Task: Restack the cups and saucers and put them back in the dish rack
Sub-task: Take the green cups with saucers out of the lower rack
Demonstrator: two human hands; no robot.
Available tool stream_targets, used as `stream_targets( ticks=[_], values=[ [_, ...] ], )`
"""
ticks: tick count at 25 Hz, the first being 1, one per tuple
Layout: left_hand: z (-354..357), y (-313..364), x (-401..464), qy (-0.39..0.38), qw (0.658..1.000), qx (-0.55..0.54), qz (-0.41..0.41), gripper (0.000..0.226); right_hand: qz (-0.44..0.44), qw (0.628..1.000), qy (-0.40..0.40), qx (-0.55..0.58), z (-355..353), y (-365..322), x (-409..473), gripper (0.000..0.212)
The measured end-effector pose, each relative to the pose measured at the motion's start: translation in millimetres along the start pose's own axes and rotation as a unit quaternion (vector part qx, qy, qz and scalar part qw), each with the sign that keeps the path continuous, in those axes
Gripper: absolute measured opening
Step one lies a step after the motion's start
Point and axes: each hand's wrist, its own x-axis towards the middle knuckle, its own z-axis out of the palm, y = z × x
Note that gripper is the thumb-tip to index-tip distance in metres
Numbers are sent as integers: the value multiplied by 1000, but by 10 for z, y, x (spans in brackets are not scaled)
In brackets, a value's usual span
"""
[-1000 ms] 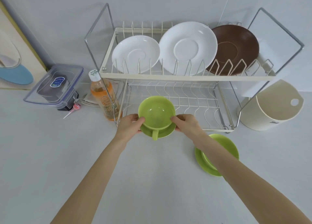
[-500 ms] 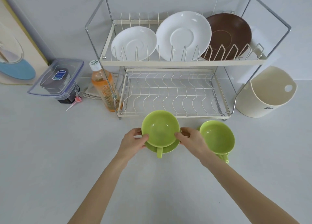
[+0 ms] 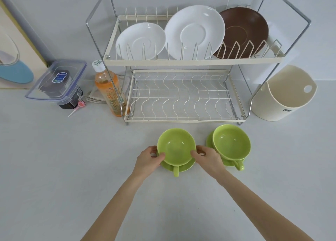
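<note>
A green cup (image 3: pixel 175 147) sits on a green saucer (image 3: pixel 183 167) on the counter in front of the dish rack (image 3: pixel 181 118), handle toward me. My left hand (image 3: pixel 150 158) grips the left side of this cup and saucer, my right hand (image 3: pixel 206 157) the right side. A second green cup (image 3: pixel 231 141) on its own green saucer (image 3: pixel 209 143) stands just to the right, untouched. The rack's lower shelf holds nothing. Its upper shelf carries two white saucers (image 3: pixel 141 39) and a brown saucer (image 3: pixel 245 29) upright.
An orange drink bottle (image 3: pixel 109 93) stands against the rack's left leg. A clear lidded container (image 3: pixel 58 80) and a lollipop (image 3: pixel 79 105) lie further left. A cream utensil holder (image 3: pixel 281 95) stands right of the rack.
Both hands have brought the cup and saucer from the front of the rack's lower shelf back toward me, down onto the counter beside the second set.
</note>
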Motion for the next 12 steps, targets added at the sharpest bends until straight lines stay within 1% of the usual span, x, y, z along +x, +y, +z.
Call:
stream_targets(
  ticks=[3,5,8,10,12],
  values=[
    [-24,22,-6,1,1000,6,5,44,-25,999,5,-35,-24,-16,10,40],
    [-33,32,2,-3,999,35,12,48,-32,998,3,-61,-33,-22,25,41],
    [-30,45,29,2,992,123,42,37,-47,995,2,-90,-27,-39,16,39],
    [-44,87,49,6,980,188,65,41,-69,992,3,-110,-25,-45,5,40],
    [-66,131,60,2,972,222,79,49,-89,988,1,-127,-37,-52,2,44]
  ],
)
